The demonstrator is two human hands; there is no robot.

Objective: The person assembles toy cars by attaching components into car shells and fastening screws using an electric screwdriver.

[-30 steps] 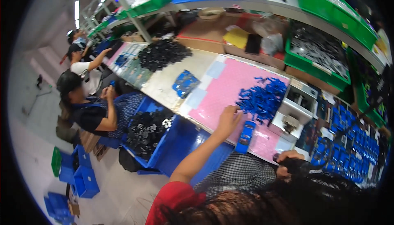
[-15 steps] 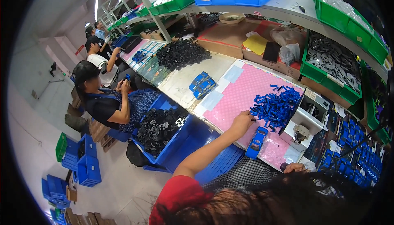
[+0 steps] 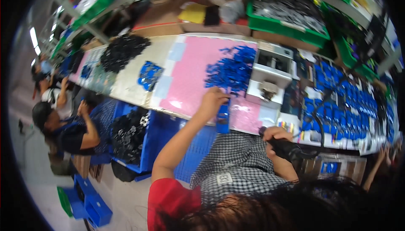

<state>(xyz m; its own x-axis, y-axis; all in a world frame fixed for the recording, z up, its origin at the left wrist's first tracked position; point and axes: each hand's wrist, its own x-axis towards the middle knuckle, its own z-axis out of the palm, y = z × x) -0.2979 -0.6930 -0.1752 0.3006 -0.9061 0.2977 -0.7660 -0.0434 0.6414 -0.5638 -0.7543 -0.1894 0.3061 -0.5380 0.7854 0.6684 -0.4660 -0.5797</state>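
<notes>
Now the blue car body (image 3: 223, 120) is set at the counter's (image 3: 126, 81) near edge, by the left hand's (image 3: 213, 100) narrowed fingers, whose contents cannot be told; a black tool (image 3: 288, 149) is gripped in the right hand (image 3: 277, 135). Blue shells (image 3: 337, 119) are ranked already at three o'clock; loose blue pieces (image 3: 232, 68) are left at twelve.

Left hand (image 3: 213, 100): now reaching to the far end of the blue car (image 3: 222, 120), moving from beside it. Right hand (image 3: 276, 135) and black tool (image 3: 287, 149): now showing more fully.
</notes>
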